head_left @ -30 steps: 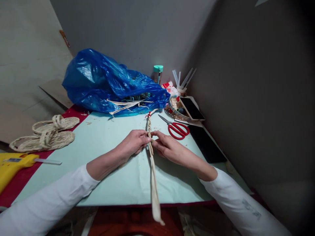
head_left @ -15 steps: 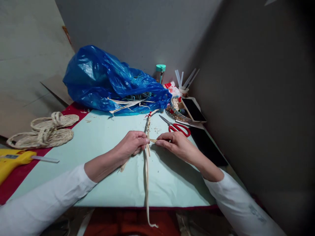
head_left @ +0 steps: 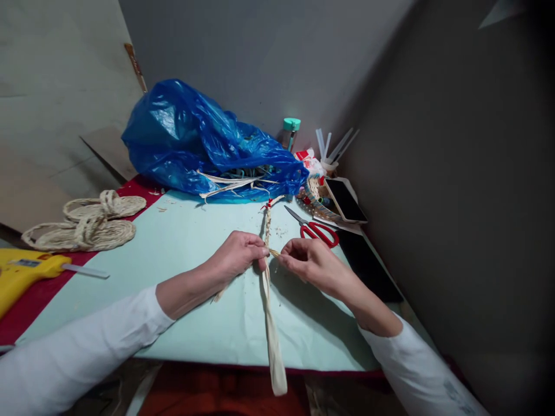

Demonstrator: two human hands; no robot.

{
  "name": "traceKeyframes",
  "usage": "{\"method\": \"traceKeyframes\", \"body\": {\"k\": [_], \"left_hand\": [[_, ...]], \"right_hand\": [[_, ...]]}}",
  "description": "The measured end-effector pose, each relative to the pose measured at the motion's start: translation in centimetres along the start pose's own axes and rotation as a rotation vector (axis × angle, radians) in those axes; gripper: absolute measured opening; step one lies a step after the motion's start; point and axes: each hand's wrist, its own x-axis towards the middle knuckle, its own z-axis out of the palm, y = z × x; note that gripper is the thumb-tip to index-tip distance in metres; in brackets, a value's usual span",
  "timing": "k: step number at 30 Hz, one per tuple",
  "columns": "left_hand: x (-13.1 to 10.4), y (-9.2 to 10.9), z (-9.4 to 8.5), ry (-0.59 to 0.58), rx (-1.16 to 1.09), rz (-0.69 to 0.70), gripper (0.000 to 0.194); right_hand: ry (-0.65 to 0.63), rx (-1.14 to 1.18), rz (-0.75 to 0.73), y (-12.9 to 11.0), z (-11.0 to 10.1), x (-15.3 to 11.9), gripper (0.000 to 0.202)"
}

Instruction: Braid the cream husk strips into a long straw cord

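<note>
A pale straw braid (head_left: 267,222), tied with red at its far end, runs toward me over the light green table cover. My left hand (head_left: 243,253) is closed, pinching the braid at its near end between thumb and finger. To the right of it, my right hand (head_left: 318,263) pinches a thin strand (head_left: 274,252) that comes out of the braid. One long, flat strand (head_left: 269,329) hangs from the braid down past the table's front edge. Under my left wrist, the frayed end of another strand (head_left: 219,294) shows.
Red-handled scissors (head_left: 318,232) lie beyond my right hand, near a phone (head_left: 346,199) and a small woven basket (head_left: 318,199). A blue plastic bag (head_left: 195,138) with dry husk strips lies at the back. Woven sandals (head_left: 93,222) and a yellow glue gun (head_left: 32,274) are at left.
The long hanging strand has swung slightly right and now shows its broad side. Both hands keep their pinch. The whole view has shifted a little.
</note>
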Motion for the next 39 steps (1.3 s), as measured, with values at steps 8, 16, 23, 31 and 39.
{"method": "traceKeyframes", "body": {"k": [8,16,23,31,39], "left_hand": [[0.4,-0.5,-0.3,-0.054,-0.110,-0.050,0.015],[-0.4,-0.4,-0.5,-0.104,-0.166,0.014,0.016],[-0.5,0.1,-0.4,-0.152,-0.185,0.075,0.010],[-1.4,1.2,0.2,-0.082,-0.066,0.061,0.006],[-1.4,0.4,-0.6,-0.067,0.252,0.129,0.011]], "right_hand": [[-0.038,0.049,-0.114,-0.6,1.9,-0.5,0.027],[-0.026,-0.254,-0.273,-0.6,2.9,-0.8,0.022],[0.056,0.180,-0.107,0.0,1.2,0.6,0.027],[-0.114,0.391,-0.022,0.5,3.1,1.7,0.035],[-0.008,0.336,-0.115,0.8,2.8,1.4,0.042]]}}
